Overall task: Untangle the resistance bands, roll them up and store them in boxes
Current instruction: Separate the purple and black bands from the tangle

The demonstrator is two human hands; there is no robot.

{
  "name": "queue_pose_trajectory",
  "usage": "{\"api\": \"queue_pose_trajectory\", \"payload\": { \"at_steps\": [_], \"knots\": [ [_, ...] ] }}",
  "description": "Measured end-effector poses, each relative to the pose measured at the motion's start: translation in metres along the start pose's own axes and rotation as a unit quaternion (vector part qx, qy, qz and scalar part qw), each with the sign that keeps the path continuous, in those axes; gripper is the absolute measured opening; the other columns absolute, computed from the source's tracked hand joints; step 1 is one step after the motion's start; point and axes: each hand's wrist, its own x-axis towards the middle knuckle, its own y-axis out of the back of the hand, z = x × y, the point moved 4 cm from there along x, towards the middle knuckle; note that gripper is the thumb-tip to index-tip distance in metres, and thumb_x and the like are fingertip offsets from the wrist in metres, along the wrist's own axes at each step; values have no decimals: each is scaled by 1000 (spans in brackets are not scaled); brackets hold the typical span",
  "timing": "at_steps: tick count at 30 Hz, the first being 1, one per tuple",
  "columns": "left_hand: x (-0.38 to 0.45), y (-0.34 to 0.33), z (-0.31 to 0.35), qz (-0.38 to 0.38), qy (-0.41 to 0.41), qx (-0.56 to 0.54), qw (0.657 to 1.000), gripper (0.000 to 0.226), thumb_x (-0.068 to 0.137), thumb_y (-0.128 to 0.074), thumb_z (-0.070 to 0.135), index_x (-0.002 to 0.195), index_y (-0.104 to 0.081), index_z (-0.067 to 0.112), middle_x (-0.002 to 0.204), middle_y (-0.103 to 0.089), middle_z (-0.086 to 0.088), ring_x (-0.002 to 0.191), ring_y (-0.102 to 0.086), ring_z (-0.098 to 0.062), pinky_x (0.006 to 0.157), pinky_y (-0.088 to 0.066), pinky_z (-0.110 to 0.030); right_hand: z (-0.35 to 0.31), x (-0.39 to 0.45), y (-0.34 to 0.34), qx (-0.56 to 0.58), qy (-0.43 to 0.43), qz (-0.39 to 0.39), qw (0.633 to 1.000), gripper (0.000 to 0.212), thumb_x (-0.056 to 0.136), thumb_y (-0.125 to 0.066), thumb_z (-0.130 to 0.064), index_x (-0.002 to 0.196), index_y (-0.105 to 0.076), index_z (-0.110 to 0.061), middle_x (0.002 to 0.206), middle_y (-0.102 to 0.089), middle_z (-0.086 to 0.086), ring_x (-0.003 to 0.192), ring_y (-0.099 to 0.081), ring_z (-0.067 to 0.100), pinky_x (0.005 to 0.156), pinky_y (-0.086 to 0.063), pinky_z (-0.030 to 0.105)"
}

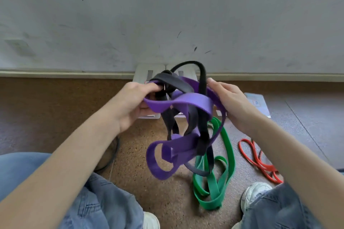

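Purple band (188, 100), wide and flat, tangled with black band (202, 83), both held up off floor (145, 169) between two hands. Left hand (135, 102) at tangle's left end, fingers curled into knot of purple and black, thumb beneath purple strip, gripping it. Right hand (229, 102) at tangle's right end, fingers wrapped round purple strip where it meets upright black loop; fingertips hidden behind bands. Upper part of tangle stretched roughly level from hand to hand; black loop arching above both hands toward wall (167, 15). Lower part hanging free below and between hands: wide purple loop lowest at left, narrower black loops beside it at right, clear of floor as far as can be told.

Green band (214, 188) lying on floor below and slightly right of hanging tangle, folded in several long loops, touched by neither hand; hard to tell whether lowest black loop touches it. Red band (260, 161), thin, on floor further right, below right forearm, well apart from both hands.

White boxes (149, 72) on floor against wall, directly behind raised tangle, mostly hidden by hands and bands. Pale flat box (257, 102) past right hand.

Blue jeans (96, 201) at bottom, white shoes (255, 193) on brown speckled floor.
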Motion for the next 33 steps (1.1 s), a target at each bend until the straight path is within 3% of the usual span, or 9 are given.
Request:
{"api": "queue_pose_trajectory", "payload": {
  "at_steps": [4, 9, 14, 19, 22, 24, 28, 30, 33],
  "knots": [
    [-4, 5, 11, -37, 47, -161, 985, 6, 86, -51, 8, 87, -57, 9, 62, -69, -6, 55, -68, -13, 47, -52, -17, 7, 2, 2, -176, 5, -29, 984, 25, 97, -43, -16, 116, -57, -7, 117, -61, 10, 107, -57, 23, 87, -43, 29],
    [-8, 5, 11, -50, 51, -193, 979, 26, 78, -55, 10, 103, -57, 3, 83, -70, -15, 73, -71, -22, 48, -52, -16, 35, -31, -28, -235, -87, -368, 896, 54, 85, -57, -1, 124, -44, -35, 119, -54, -16, 104, -58, -2, 75, -49, 13],
    [-9, 8, 12, -59, 52, -232, 970, 31, 86, -50, 11, 114, -55, 0, 98, -65, -25, 83, -68, -28, 49, -54, -17, 57, -28, -58, -324, 91, -206, 919, 40, 77, -73, -30, 114, -60, -23, 122, -46, -4, 115, -42, 8, 89, -35, 20],
    [-5, 16, 12, -32, 54, -232, 971, 28, 81, -57, 13, 108, -56, 5, 85, -71, -18, 69, -71, -22, 49, -55, -18, 57, -17, -46, -294, 73, -120, 945, 17, 81, -67, -12, 98, -68, -14, 103, -64, -2, 90, -58, 7, 86, -46, 26],
    [8, 37, 8, 82, 44, -245, 965, 47, 91, -57, 27, 129, -42, 3, 117, -59, -23, 99, -66, -27, 78, -57, -28, 36, -7, -27, -203, 10, -87, 975, 11, 86, -63, -16, 91, -71, -11, 91, -72, 7, 87, -67, 20, 88, -52, 37],
    [10, 44, 6, 127, 33, -92, 987, 68, 88, -60, 35, 140, -29, 7, 139, -40, -21, 122, -49, -29, 97, -47, -34, 25, -5, -21, -142, -19, -63, 988, 15, 89, -59, -17, 88, -69, -7, 89, -71, 13, 84, -67, 24, 84, -53, 37],
    [-1, 16, -3, -31, -8, 258, 966, 76, 68, -67, 60, 132, -48, 23, 133, -54, 2, 114, -53, -10, 99, -44, -36, 15, -5, -18, -56, -54, -42, 996, 29, 93, -51, -17, 72, -67, -5, 77, -69, 15, 63, -64, 20, 65, -52, 28],
    [-10, -10, -16, -135, -5, 303, 943, 56, 65, -69, 61, 112, -62, 31, 110, -66, 14, 101, -61, -2, 96, -48, -34, 10, -7, -21, -8, -60, -52, 997, 39, 95, -45, -16, 63, -65, -4, 71, -69, 13, 55, -62, 15, 55, -51, 20],
    [-11, -44, -41, -162, -52, 325, 930, 51, 74, -73, 43, 118, -55, 26, 107, -62, 16, 100, -60, 0, 92, -49, -26, 5, -12, -31, -15, -37, -93, 995, 39, 95, -47, -19, 66, -67, -2, 77, -69, 17, 63, -61, 22, 64, -51, 27]
  ]
}}
